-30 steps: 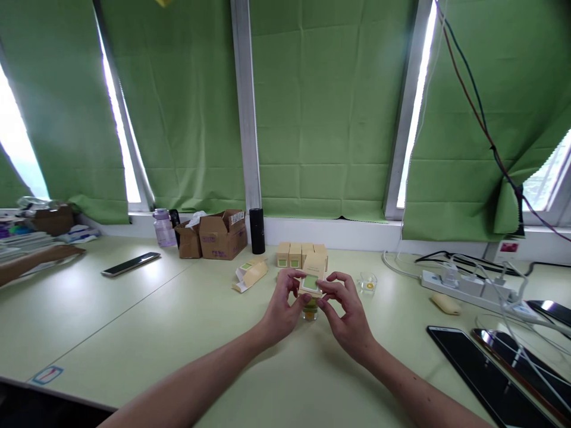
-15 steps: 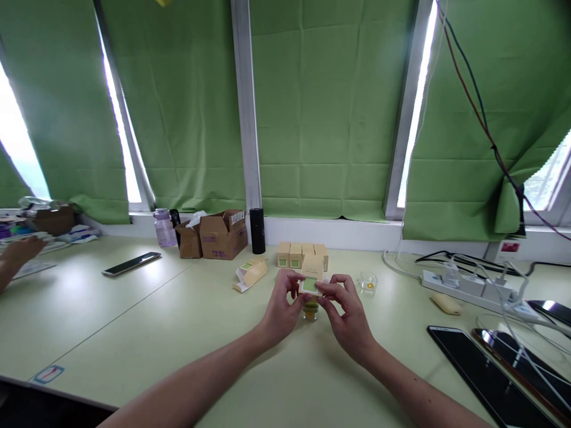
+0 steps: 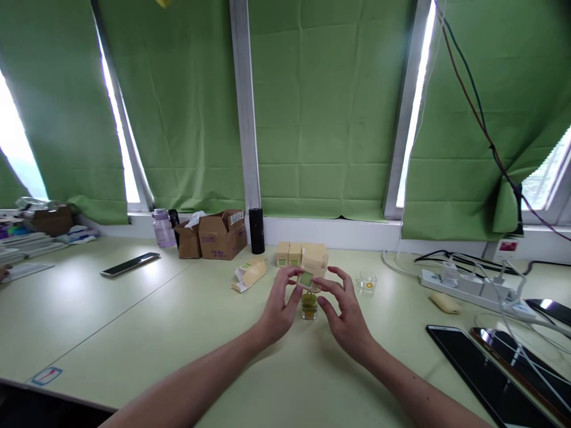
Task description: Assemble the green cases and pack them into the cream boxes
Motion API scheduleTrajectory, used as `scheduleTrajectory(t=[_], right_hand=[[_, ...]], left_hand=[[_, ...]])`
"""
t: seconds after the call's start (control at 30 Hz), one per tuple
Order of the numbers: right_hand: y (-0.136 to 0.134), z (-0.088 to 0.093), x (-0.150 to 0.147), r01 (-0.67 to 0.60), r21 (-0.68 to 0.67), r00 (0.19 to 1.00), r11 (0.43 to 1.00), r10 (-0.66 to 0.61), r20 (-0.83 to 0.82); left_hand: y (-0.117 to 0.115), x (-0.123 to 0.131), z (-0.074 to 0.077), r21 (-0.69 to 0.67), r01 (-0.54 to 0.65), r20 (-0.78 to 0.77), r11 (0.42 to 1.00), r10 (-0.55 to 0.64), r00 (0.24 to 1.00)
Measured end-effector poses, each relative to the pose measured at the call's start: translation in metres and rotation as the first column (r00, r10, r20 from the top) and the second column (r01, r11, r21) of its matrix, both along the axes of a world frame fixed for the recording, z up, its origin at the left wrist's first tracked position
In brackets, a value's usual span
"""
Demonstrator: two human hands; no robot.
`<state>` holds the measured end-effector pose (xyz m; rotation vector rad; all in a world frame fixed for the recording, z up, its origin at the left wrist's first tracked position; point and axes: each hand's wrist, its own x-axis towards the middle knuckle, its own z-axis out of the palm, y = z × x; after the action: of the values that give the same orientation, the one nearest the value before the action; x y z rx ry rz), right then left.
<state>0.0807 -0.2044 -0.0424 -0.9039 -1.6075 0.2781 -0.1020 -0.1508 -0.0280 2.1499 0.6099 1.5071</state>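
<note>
A small light-brown cardboard box (image 3: 316,257) with a green square window or label is held up between my hands, tilted. My left hand (image 3: 280,303) pinches its left edge between fingers and thumb. On the right side, the fingertips of my right hand (image 3: 347,315) grip the box near the green square, the thumb lower and a little apart. Directly beneath stands a small clear glass bottle (image 3: 309,308) with a green upper part and a loop on top, upright on the table. Behind the held box, similar small boxes (image 3: 288,254) stand in a row, partly covered.
An opened small box (image 3: 250,274) lies to the left, a clear little container (image 3: 367,282) to the right. Larger cartons (image 3: 223,235) and a black cylinder (image 3: 256,230) stand by the wall. Phones (image 3: 459,368) and a power strip (image 3: 473,288) with cables occupy the right side.
The box has risen and tilted back above the bottle, whose top now shows. My right thumb has moved away from it. A person's hand at far left has mostly withdrawn.
</note>
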Motion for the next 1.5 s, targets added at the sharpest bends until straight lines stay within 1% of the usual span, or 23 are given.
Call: scheduleTrajectory(t=[0.13,0.3,0.4,0.47,0.57,0.67,0.73,0.8,0.87,1.0,1.13,1.23,1.37,1.5], right_hand=[[-0.001,0.000,-0.001,-0.026,0.023,0.999,0.999,0.025,0.037],[-0.005,-0.001,0.000,-0.002,0.091,0.990,0.996,-0.011,0.142],[-0.010,0.001,-0.001,-0.056,0.129,0.974,0.990,0.026,0.226],[-0.012,0.004,-0.001,-0.095,0.141,0.960,0.985,0.053,0.276],[-0.013,0.006,-0.002,-0.127,0.177,0.935,0.976,0.059,0.349],[-0.012,0.004,-0.001,-0.168,0.214,0.906,0.962,0.065,0.419],[-0.009,0.001,0.000,-0.174,0.225,0.899,0.959,0.062,0.433],[-0.005,-0.002,0.000,-0.144,0.222,0.907,0.964,0.039,0.419],[-0.001,-0.005,0.001,-0.083,0.195,0.920,0.977,0.000,0.391],[0.010,-0.016,0.003,0.056,0.088,0.933,0.995,-0.083,0.351],[0.018,-0.026,0.003,0.132,-0.028,0.919,0.991,-0.112,0.377],[0.020,-0.027,0.002,0.189,-0.092,0.904,0.978,-0.136,0.405],[0.020,-0.020,0.006,0.294,-0.144,0.863,0.945,-0.197,0.466],[0.023,-0.015,0.018,0.404,-0.214,0.826,0.889,-0.254,0.503]], left_hand=[[0.001,-0.001,-0.002,0.023,-0.032,-0.031,0.999,0.033,0.999],[-0.001,-0.001,-0.002,-0.034,-0.043,-0.014,0.998,0.043,0.999],[0.001,-0.001,-0.004,-0.062,-0.064,0.013,0.996,0.065,0.998],[0.004,-0.002,-0.005,-0.087,-0.098,0.020,0.991,0.100,0.995],[0.008,-0.002,-0.005,-0.100,-0.154,0.030,0.983,0.157,0.987],[0.012,-0.002,-0.003,-0.102,-0.197,0.043,0.975,0.202,0.978],[0.017,-0.002,-0.004,-0.139,-0.236,0.054,0.962,0.245,0.968],[0.022,-0.003,-0.005,-0.190,-0.263,0.071,0.946,0.280,0.957],[0.026,-0.003,-0.006,-0.235,-0.258,0.093,0.937,0.286,0.954],[0.029,-0.005,-0.006,-0.292,-0.211,0.137,0.933,0.259,0.956],[0.030,-0.007,-0.007,-0.338,-0.190,0.147,0.922,0.251,0.957],[0.033,-0.009,-0.011,-0.385,-0.184,0.128,0.904,0.250,0.960],[0.038,-0.009,-0.015,-0.460,-0.177,0.090,0.870,0.244,0.966],[0.034,-0.007,-0.014,-0.484,-0.083,0.022,0.871,0.107,0.994]])
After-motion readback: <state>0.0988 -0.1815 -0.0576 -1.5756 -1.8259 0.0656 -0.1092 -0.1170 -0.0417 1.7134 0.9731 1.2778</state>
